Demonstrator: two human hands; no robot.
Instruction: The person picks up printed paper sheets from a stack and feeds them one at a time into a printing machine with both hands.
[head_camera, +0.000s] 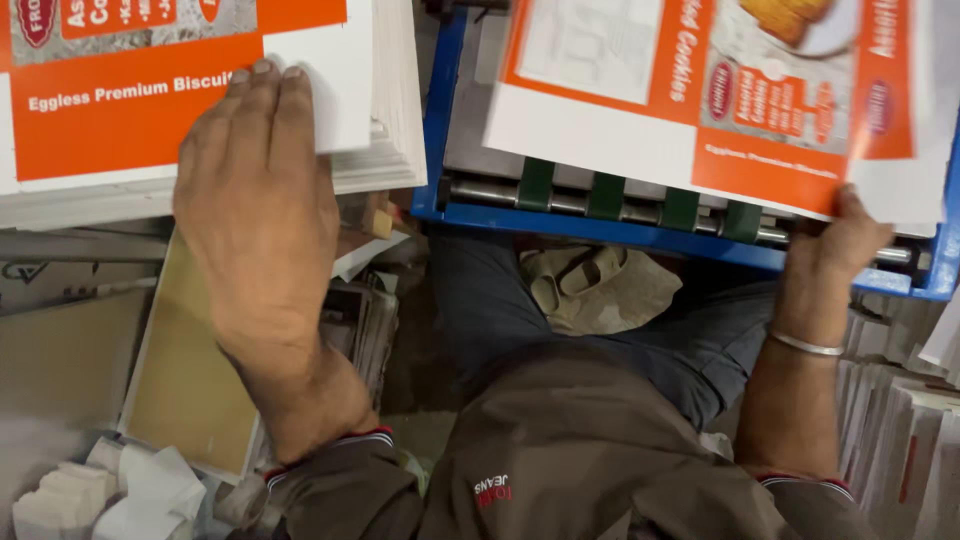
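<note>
Left hand, upper left of frame: pressed flat, fingers together, on stacked orange-and-white printed sheets. Right hand, right edge: fingers clamped on loose printed sheet above blue machine frame.

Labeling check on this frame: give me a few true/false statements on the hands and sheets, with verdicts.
1. The left hand lies flat on a stack of printed sheets. True.
2. The right hand is empty in the lap. False: it grips the edge of an orange and white sheet.
3. That sheet lies over a blue-framed machine with green rollers. True.
4. The right wrist is bare. False: it wears a metal bangle.
</note>
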